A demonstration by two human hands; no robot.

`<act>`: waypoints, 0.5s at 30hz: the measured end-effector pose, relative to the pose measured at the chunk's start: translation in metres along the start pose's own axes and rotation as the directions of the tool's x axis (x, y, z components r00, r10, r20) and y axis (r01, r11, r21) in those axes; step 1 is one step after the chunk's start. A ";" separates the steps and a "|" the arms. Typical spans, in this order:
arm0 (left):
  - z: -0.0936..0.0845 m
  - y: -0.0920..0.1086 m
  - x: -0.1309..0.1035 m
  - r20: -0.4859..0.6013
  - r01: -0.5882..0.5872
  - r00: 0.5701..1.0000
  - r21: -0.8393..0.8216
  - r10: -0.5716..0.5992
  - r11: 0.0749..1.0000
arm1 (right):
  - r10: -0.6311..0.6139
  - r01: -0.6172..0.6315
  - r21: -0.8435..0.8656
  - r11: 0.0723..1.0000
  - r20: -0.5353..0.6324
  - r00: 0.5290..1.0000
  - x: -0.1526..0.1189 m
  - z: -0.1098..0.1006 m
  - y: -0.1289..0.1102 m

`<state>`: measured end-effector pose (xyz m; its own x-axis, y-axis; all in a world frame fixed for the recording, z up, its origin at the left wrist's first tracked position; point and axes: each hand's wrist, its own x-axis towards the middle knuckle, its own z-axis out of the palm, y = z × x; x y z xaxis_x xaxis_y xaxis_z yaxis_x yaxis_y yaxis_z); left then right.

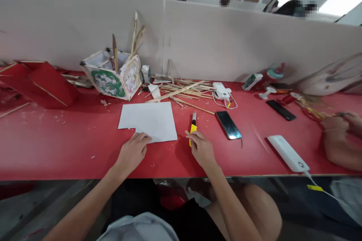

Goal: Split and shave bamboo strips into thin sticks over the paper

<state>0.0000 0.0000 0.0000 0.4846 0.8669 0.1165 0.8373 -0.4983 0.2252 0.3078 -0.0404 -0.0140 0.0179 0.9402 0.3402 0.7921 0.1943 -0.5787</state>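
A white sheet (152, 118) with a notch cut from its near left corner lies flat on the red table. My left hand (134, 148) rests at that notch, fingertips on the paper and fingers loosely bent, gripping nothing that I can see. Between the thumb and fingers of my right hand (202, 148) is a short wooden strip (187, 132). Directly under those fingers is a yellow utility knife (193, 128), blade end pointing away from me; part of its handle is hidden. Right of that hand lies a black phone (228, 125).
Thin wooden sticks (186, 90) are piled against the partition (226, 45). A decorated paper box (109, 83) holds more sticks; a red paper form (48, 83) stands left. Rightward are a white adapter (221, 91), a white power bank (288, 153) and another person's hands (338, 126).
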 end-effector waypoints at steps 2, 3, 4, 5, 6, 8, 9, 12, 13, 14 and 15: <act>-0.002 -0.001 0.002 -0.012 -0.023 1.000 -0.012 0.023 1.000 | 0.065 -0.059 0.101 0.993 -0.058 0.996 0.008 -0.003 0.000; -0.004 -0.002 0.001 -0.031 -0.028 0.999 -0.028 0.027 0.999 | 0.092 -0.078 0.144 0.986 -0.087 0.992 0.012 -0.006 -0.002; -0.006 -0.002 -0.002 -0.061 -0.029 0.998 -0.058 0.025 0.998 | 0.106 -0.087 0.162 0.983 -0.111 0.988 0.015 -0.010 -0.007; -0.009 -0.001 -0.006 -0.100 -0.027 0.995 -0.107 0.017 0.994 | 0.117 -0.091 0.186 0.978 -0.130 0.985 0.017 -0.015 -0.014; -0.014 0.001 -0.011 -0.142 -0.024 0.990 -0.178 -0.001 0.984 | 0.139 -0.100 0.246 0.964 -0.149 0.979 0.018 -0.020 -0.024; -0.026 0.010 -0.020 -0.200 -0.031 0.979 -0.378 -0.048 0.925 | 0.244 -0.135 0.512 0.848 -0.153 0.957 0.017 -0.030 -0.051; -0.034 0.016 -0.024 -0.196 -0.037 0.978 -0.492 -0.069 0.870 | 0.318 -0.152 0.684 0.714 -0.124 0.940 0.016 -0.035 -0.067; -0.064 0.043 -0.030 -0.106 -0.036 0.992 -0.769 -0.071 0.638 | 0.367 -0.208 0.909 0.360 0.066 0.928 0.014 -0.047 -0.118; -0.076 0.052 -0.030 -0.091 -0.045 0.995 -0.813 -0.050 0.580 | 0.361 -0.215 0.924 0.317 0.092 0.928 0.013 -0.050 -0.134; -0.086 0.062 -0.030 -0.081 -0.060 0.997 -0.844 -0.017 0.534 | 0.361 -0.218 0.927 0.304 0.099 0.927 0.013 -0.053 -0.148; -0.097 0.070 -0.030 -0.089 -0.084 0.996 -0.866 0.013 0.493 | 0.361 -0.216 0.925 0.312 0.095 0.928 0.012 -0.055 -0.162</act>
<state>0.0200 -0.0594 0.1057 0.4714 0.8578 0.2050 0.1530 -0.3085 0.9388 0.2136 -0.0762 0.1245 0.2444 0.9690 0.0364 -0.3210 0.1163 -0.9399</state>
